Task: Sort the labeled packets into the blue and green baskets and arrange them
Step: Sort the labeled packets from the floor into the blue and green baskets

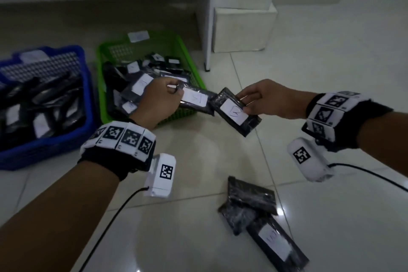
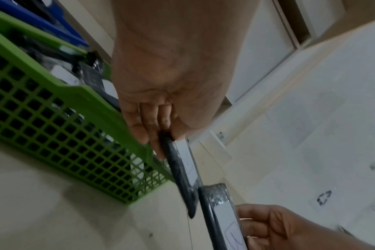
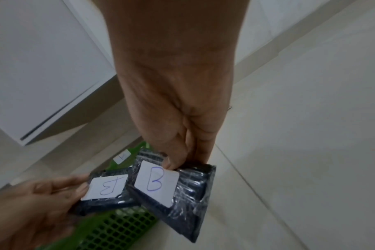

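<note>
My left hand (image 1: 164, 97) pinches a black packet (image 1: 196, 100) with a white label over the near right corner of the green basket (image 1: 189, 59). My right hand (image 1: 256, 99) pinches a second black packet (image 1: 237, 112) labelled B, held just right of the first so their ends nearly touch. In the right wrist view both labels face the camera: the B packet (image 3: 173, 189) and the left hand's packet (image 3: 109, 191). The blue basket (image 1: 81, 68) at far left holds several black packets. Several more packets (image 1: 262, 216) lie on the floor near me.
Both baskets stand on a pale tiled floor (image 1: 331, 73). A white desk leg (image 1: 208, 28) and white boxes (image 1: 242, 26) stand behind the green basket. Cables run from the wrist cameras (image 1: 162, 174) towards me.
</note>
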A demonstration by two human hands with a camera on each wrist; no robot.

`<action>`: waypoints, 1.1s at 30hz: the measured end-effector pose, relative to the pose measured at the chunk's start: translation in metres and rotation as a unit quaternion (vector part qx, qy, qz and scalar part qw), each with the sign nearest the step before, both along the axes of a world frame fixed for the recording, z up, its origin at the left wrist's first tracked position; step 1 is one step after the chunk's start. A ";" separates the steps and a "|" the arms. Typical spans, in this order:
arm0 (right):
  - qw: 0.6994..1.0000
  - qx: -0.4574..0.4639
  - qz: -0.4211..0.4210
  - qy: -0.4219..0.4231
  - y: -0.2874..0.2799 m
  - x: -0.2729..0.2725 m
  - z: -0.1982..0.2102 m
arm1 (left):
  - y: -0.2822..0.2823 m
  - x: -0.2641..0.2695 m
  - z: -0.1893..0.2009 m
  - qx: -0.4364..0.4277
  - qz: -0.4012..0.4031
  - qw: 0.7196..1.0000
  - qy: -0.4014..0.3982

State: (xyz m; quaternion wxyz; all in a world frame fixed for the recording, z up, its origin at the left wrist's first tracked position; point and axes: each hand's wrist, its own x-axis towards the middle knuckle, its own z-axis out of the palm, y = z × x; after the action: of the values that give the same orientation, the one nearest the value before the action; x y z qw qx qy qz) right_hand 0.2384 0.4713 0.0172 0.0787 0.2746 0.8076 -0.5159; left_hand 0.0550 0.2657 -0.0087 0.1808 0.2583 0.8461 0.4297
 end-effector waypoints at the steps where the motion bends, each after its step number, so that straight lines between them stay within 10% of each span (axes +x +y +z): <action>1: 0.999 -0.020 -0.016 0.024 -0.004 -0.014 0.002 | -0.005 -0.011 0.001 0.028 0.030 0.999 -0.012; 9: 0.967 -0.130 -0.163 0.149 -0.030 -0.119 0.000 | -0.017 -0.085 0.004 0.177 0.172 0.969 -0.026; 15: 0.953 -0.020 -0.216 0.213 -0.048 -0.203 -0.024 | -0.003 -0.133 0.004 0.116 0.218 0.968 0.044; 20: 0.982 0.079 -0.091 0.144 -0.061 -0.223 -0.030 | -0.006 -0.131 -0.002 0.052 0.160 0.985 0.029; 24: 0.970 0.215 0.030 0.111 -0.057 -0.213 -0.023 | -0.018 -0.110 -0.003 0.083 0.127 0.967 0.204; 33: 0.928 0.344 0.096 0.104 -0.017 -0.105 -0.003 | 0.003 0.008 -0.013 0.061 -0.186 0.934 0.299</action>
State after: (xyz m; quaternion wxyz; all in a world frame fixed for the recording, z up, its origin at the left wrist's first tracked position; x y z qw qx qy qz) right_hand 0.1334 0.4543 0.0146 -0.0563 0.1507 0.9616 -0.2223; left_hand 0.0632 0.2684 -0.0220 -0.0197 0.5379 0.7702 0.3422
